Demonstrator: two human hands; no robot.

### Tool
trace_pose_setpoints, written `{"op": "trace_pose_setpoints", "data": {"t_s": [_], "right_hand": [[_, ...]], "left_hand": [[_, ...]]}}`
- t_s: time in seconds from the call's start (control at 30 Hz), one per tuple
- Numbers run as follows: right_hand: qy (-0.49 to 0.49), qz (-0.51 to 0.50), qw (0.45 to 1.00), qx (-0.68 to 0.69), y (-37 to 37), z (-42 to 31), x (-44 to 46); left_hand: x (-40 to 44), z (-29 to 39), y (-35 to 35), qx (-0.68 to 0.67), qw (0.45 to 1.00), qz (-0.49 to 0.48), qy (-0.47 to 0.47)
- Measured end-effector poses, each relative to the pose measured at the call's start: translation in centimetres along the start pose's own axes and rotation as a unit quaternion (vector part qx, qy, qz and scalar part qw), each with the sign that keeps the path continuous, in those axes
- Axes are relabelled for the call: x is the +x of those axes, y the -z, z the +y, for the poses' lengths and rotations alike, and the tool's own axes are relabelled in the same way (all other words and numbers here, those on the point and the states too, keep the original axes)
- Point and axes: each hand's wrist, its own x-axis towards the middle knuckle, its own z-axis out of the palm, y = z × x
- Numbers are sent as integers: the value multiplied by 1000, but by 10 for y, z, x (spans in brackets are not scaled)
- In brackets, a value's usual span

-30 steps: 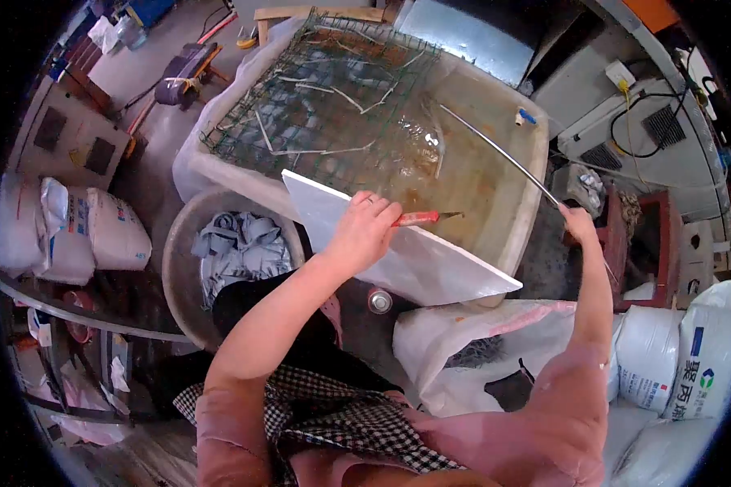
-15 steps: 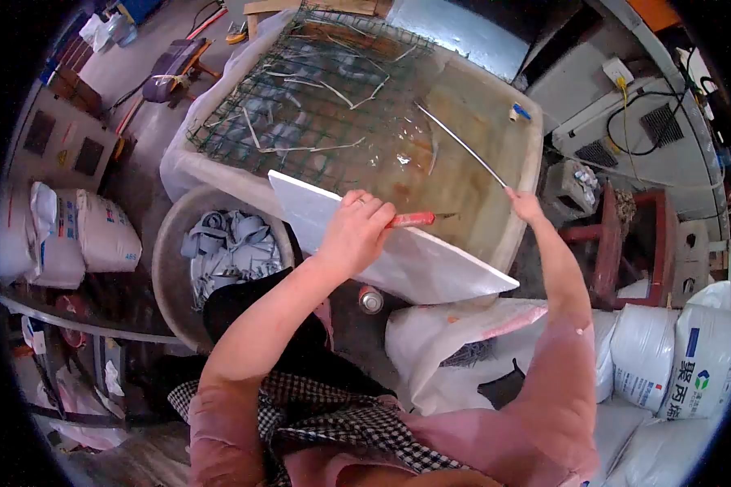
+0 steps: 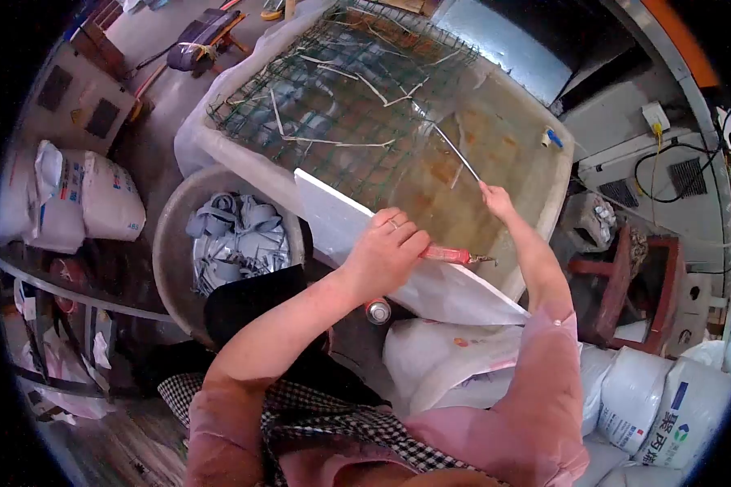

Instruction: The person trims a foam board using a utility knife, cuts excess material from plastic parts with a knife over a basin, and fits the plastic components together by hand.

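My left hand (image 3: pixel 387 252) is closed around a red-handled tool (image 3: pixel 449 254) and rests on the top edge of a white board (image 3: pixel 333 213). The tool's thin tip points right, over the water. My right hand (image 3: pixel 496 200) grips the near end of a thin metal rod (image 3: pixel 456 149), whose far end reaches into the water beside the green mesh. A large tub (image 3: pixel 557 166) holds murky water. Green wire mesh (image 3: pixel 317 122) with pale strips on it covers the tub's left part, and grey pieces show beneath it.
A round basin (image 3: pixel 170 243) of grey parts stands left of my knees. A spray can (image 3: pixel 377 311) is on the floor near me. White sacks lie left (image 3: pixel 110 199) and right (image 3: pixel 633 398). A red frame (image 3: pixel 666 284) and grey cabinets stand at the right.
My right hand has moved left and inward over the tub, and the rod now reaches close to the mesh. My left hand still holds the red-handled tool on the board. The view has shifted.
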Motion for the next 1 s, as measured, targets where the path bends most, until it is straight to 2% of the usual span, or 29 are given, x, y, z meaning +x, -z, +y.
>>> {"op": "trace_pose_setpoints", "data": {"t_s": [0.17,0.23,0.27,0.3,0.37,0.4,0.53,0.6,0.73,0.77,0.8,0.87,1.0], "right_hand": [[0,2,999,-46,22,-25,-2],[-3,-49,998,-35,42,-31,-19],[3,-10,996,-85,52,-33,-34],[9,30,990,-135,66,-33,-53],[-9,62,977,-206,105,-18,-92],[-39,68,969,-233,153,-41,-159],[-102,85,956,-263,219,-12,-266],[-95,82,968,-216,238,11,-306],[-92,87,978,-164,241,49,-345],[-166,81,979,-86,235,51,-348],[-161,84,980,-85,230,55,-346],[-79,79,991,-69,221,57,-337],[-37,65,994,-84,183,49,-289]], "left_hand": [[2,-2,-1,-22,1000,10,-2],[2,-5,-2,-34,999,3,-7],[2,-5,-2,-34,999,-18,-3],[3,-6,-2,-33,999,-39,3],[4,-11,-3,-31,999,-23,3],[4,-7,-4,-36,999,-9,0],[5,-2,-3,-3,1000,16,0],[7,2,2,-2,999,-20,36],[5,-3,-2,10,999,-34,29],[5,-1,-1,9,999,-35,27],[7,-2,-1,7,999,-35,25],[8,-1,1,11,998,-46,32],[10,-4,-3,18,998,-41,38]]}}
